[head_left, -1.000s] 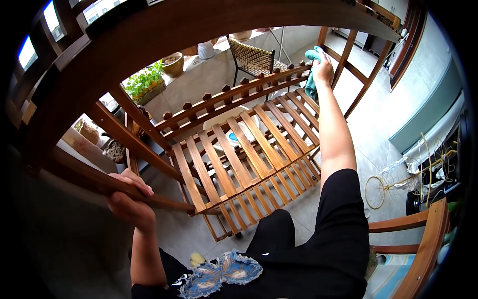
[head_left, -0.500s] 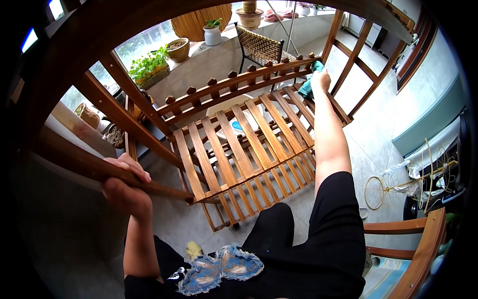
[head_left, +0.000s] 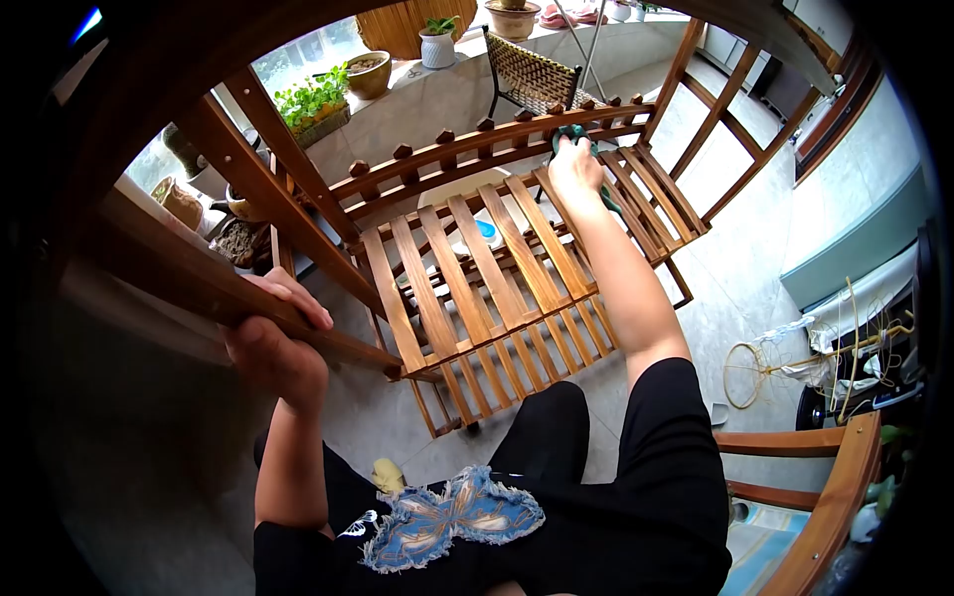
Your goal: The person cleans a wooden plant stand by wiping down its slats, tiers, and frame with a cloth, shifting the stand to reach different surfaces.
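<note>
A slatted wooden rack [head_left: 477, 280] with upright posts stands in front of me. My right hand [head_left: 576, 169] reaches to its far side and grips a dark green cloth [head_left: 570, 133] against the knobbed back rail [head_left: 447, 137]. Part of the cloth hangs below the hand, over the slats. On the left, my left hand [head_left: 283, 338] is wrapped around a thick wooden post [head_left: 343, 350] of the rack, thumb on the near side.
Potted plants [head_left: 310, 99] line the window ledge at the back. A woven chair [head_left: 532, 74] stands behind the rack. At right are a wire hanger stand [head_left: 770, 370] and a wooden-framed chair [head_left: 835, 497]. Another shelf with pots [head_left: 238, 243] stands at far left.
My right hand has moved left along the back rail with the cloth, away from the right end. My left hand keeps its hold on the post. The view has shifted slightly.
</note>
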A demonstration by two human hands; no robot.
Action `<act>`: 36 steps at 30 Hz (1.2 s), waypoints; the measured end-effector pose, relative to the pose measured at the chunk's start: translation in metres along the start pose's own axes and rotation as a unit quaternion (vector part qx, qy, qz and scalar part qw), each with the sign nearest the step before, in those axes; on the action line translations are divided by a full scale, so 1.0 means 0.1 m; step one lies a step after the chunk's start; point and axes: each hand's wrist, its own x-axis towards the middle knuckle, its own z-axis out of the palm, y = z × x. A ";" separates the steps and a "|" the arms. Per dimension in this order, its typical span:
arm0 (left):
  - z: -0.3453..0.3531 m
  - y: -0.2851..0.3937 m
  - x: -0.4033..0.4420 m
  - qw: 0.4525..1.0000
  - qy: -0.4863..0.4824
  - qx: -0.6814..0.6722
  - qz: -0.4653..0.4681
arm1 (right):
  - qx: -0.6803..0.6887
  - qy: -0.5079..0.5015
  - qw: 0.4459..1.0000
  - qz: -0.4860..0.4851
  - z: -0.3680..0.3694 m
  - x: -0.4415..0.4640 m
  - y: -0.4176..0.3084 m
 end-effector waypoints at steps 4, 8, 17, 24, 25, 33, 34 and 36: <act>0.04 0.08 0.01 0.998 -0.015 0.062 -0.013 | 0.002 0.000 1.000 -0.030 -0.06 -0.30 -0.36; 0.05 0.08 0.02 0.998 -0.016 0.055 -0.002 | 0.029 -0.005 0.997 -0.067 -0.11 -0.55 -0.71; 0.02 0.00 0.01 0.999 -0.042 0.002 0.026 | 0.018 0.026 0.987 -0.155 -0.04 -1.09 -1.56; 0.07 0.05 0.04 0.999 -0.018 0.034 0.015 | 0.157 -0.122 0.928 -0.316 -0.24 -1.44 -2.00; 0.06 0.05 0.04 0.999 -0.019 0.039 0.013 | 0.196 -0.126 0.915 -0.330 -0.31 -1.43 -2.01; 0.06 0.01 0.05 0.999 -0.024 0.044 0.020 | 0.086 -0.137 0.862 -0.480 -0.17 -1.77 -1.76; 0.05 0.00 0.03 0.999 -0.023 0.029 0.017 | 0.104 -0.180 0.868 -0.452 -0.26 -1.87 -1.71; 0.04 0.02 0.03 0.999 -0.029 0.033 0.019 | 0.095 -0.244 0.864 -0.431 -0.50 -2.07 -1.61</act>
